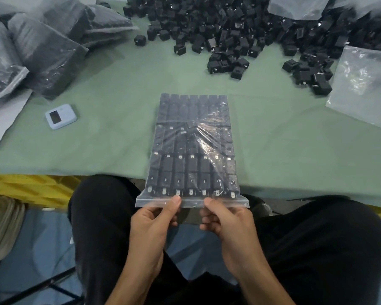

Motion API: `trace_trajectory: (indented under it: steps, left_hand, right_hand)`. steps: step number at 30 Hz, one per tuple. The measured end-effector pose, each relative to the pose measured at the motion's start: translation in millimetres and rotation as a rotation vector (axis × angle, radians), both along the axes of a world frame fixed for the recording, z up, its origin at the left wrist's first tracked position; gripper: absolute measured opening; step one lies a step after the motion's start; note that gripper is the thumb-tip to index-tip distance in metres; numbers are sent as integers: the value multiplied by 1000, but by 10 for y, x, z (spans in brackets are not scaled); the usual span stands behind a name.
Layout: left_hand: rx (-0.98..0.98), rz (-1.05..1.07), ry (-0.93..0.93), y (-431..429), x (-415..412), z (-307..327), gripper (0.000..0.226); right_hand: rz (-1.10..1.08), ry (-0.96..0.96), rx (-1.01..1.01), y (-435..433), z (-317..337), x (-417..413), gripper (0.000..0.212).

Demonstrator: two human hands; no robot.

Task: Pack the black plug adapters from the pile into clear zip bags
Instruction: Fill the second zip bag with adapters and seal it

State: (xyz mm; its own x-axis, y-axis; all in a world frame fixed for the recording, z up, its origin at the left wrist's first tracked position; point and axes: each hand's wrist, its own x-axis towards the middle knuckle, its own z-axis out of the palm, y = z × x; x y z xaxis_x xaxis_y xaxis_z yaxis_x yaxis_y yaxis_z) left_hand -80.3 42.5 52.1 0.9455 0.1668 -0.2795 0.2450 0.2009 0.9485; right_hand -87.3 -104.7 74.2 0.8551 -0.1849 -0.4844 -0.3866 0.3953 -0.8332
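Pinching zip bag (191,137) rim: left hand (154,219), right hand (227,221); adapter pile (229,29) beyond, packed bags (42,40) left.

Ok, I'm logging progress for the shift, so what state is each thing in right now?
zip bag: filled, lying on the table, zip end past the near edge; sealed or not, cannot tell.
left hand: pinches the bag's zip strip.
right hand: pinches the zip strip too.
adapter pile: loose, unpacked.
packed bags: filled, heaped far left.
empty bags: unfilled, at right.
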Motion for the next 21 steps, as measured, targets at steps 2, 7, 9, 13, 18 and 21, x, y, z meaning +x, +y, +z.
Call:
trace_trajectory:
  steps: [2, 7, 9, 13, 18, 21]
  left_hand:
    - [-9, 51, 9, 58, 6, -1, 27]
    - [25, 1, 19, 58, -9, -21, 35]
    - [2, 14, 16, 66, 9, -4, 33]
    - [29, -14, 18, 128, 10, 17, 32]
    - [-10, -2, 58, 82, -28, 26, 30]
    - [-13, -42, 62, -75, -42, 58, 25]
  right_hand:
    - [-3, 3, 11, -73, -2, -24, 11]
    - [-153, -34, -32, -220, -6, -45, 17]
    - [-152, -54, -67, -217, 5, -65, 17]
    - [-132, -71, -82, -266, 22, -75, 31]
    - [-104, -59, -80, -286, 17, -80, 42]
    - [-81, -60, -107, -303, -10, -86, 34]
